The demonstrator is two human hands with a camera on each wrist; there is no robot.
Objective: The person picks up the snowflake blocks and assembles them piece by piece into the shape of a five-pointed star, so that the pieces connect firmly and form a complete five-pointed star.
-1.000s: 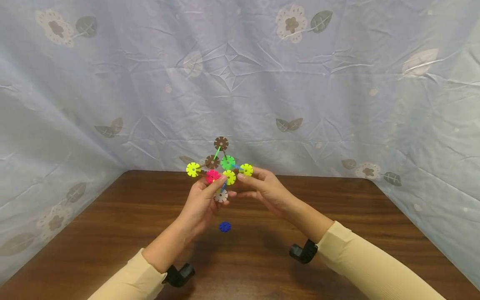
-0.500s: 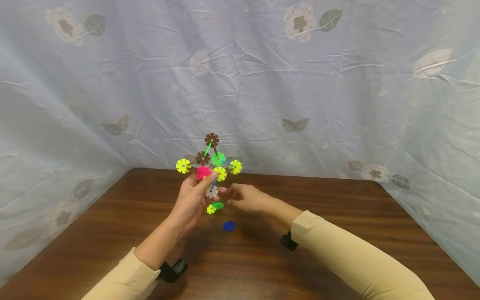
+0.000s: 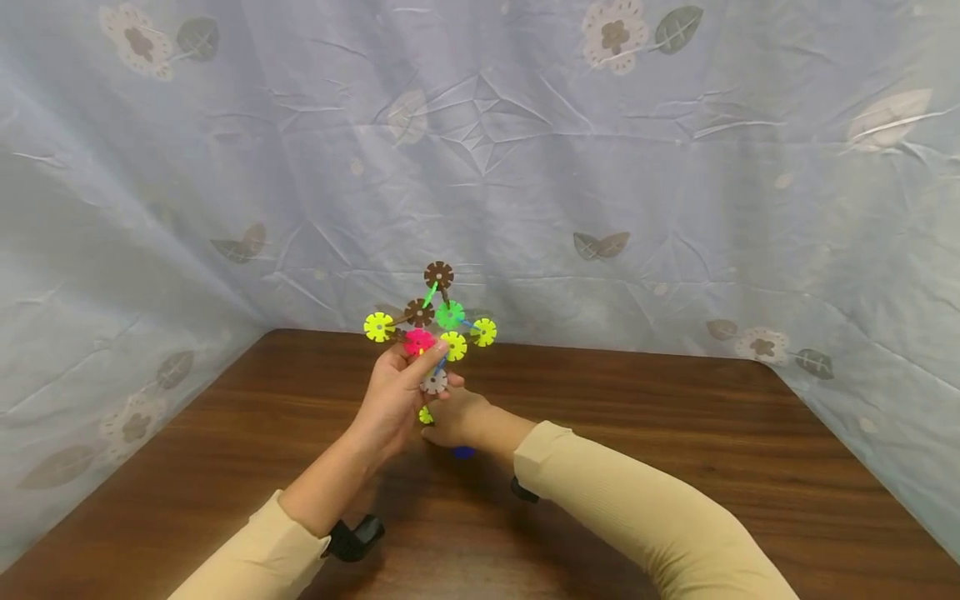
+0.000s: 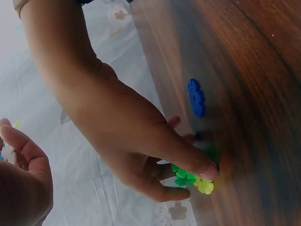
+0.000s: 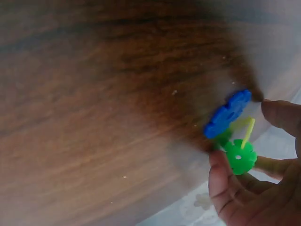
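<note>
My left hand (image 3: 378,404) pinches a star-like build of notched plastic discs (image 3: 451,315) near its lower pink and white discs, thumb in front. The build stands upright above the table. Below it, my right hand (image 3: 463,417) is down at the tabletop around a small joined pair of discs, one green (image 5: 241,162), one yellow (image 4: 205,186). In the right wrist view, thumb and fingers are spread either side of this pair, the green disc close to the fingers. A loose blue disc (image 4: 196,98) lies flat beside it, partly covered by the right hand in the head view.
The dark wooden table (image 3: 262,467) has a patterned grey-blue curtain (image 3: 480,200) behind it and at its sides. A black wrist camera mount (image 3: 356,537) hangs under the left wrist; another shows partly under the right sleeve.
My right hand has left the build's right side and moved down and left to the green and yellow pair on the table. My left hand keeps holding the build, shifting only slightly.
</note>
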